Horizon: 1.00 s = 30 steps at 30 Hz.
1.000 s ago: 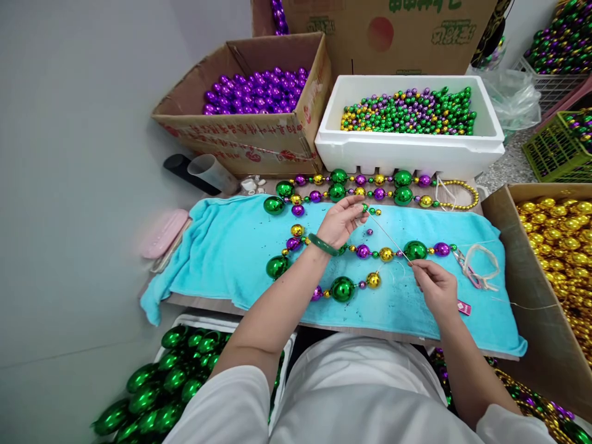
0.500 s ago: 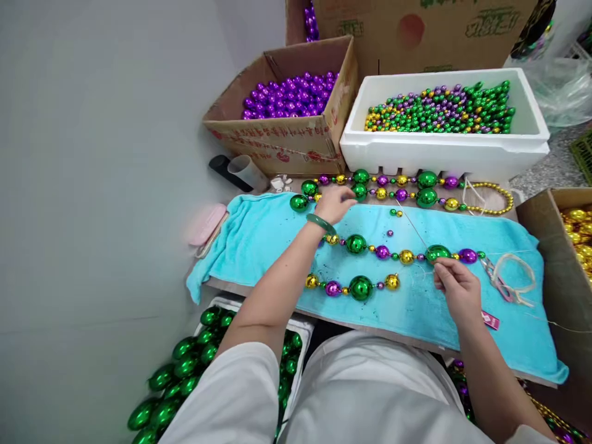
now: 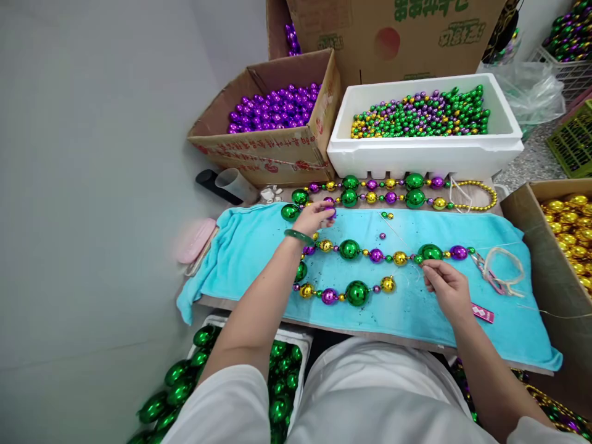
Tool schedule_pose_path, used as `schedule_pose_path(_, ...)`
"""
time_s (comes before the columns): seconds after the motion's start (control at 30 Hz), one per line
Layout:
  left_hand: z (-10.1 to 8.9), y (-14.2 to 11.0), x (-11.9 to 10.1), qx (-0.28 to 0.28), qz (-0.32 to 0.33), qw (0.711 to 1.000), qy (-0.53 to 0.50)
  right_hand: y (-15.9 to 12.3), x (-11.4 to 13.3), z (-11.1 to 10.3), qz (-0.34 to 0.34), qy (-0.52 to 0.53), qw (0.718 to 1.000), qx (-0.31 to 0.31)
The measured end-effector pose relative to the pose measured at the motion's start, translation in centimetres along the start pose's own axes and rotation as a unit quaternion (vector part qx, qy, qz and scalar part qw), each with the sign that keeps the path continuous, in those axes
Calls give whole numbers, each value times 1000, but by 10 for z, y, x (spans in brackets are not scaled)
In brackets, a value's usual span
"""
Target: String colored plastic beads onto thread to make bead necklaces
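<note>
My left hand (image 3: 314,217), with a green bangle (image 3: 298,236) at its wrist, is closed around a purple bead (image 3: 332,213), partly covered by the fingers. It is above the turquoise towel (image 3: 250,259), just in front of the finished-looking bead strands (image 3: 371,197). My right hand (image 3: 446,285) pinches a long thin needle (image 3: 392,228) that points up and left. Beside its fingertips lies a curved strand of green, gold and purple beads (image 3: 376,255), ending in a gold bead (image 3: 387,283). Small loose beads (image 3: 382,236) rest near the needle.
Behind stand a carton of purple beads (image 3: 259,151) and a white foam box of small mixed beads (image 3: 425,154). A carton of gold beads (image 3: 531,246) is at right. Pink-handled scissors (image 3: 493,280) and a pink packet (image 3: 482,312) lie on the towel. Green beads (image 3: 180,391) are below left.
My left hand has drawn back left from the rear strands, and a purple bead now shows in its fingers. My right hand stays near the strand with the needle. The view has shifted slightly.
</note>
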State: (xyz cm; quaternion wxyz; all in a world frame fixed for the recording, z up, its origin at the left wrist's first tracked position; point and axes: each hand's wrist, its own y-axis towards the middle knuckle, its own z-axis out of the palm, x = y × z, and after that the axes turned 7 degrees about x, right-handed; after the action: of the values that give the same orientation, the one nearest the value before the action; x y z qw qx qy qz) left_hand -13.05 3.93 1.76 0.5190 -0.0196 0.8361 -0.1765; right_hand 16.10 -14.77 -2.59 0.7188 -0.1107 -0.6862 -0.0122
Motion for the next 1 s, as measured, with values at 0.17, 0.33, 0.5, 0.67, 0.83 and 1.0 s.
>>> schedule_pose_path(0.17,33,-39,-23,135,15,876,-464,-3,0,5,-11,-8,1000,16)
schedule_pose_path(0.33,54,-55,-31,117,-3,820,-561,-8,2,9,-30,-9,999,44)
schedule_pose_path(0.5,65,-60,-42,96,-33,789,-606,-14,-1,12,-36,-32,995,84)
schedule_pose_path(0.67,73,-63,-52,75,-50,766,-636,-16,-6,16,-24,-38,996,79)
schedule_pose_path(0.83,77,-65,-51,81,-50,766,-636,-15,-6,16,-26,-46,996,68)
schedule_pose_path(1.0,76,-62,-47,82,-53,770,-631,-15,-3,14,-27,-51,997,58)
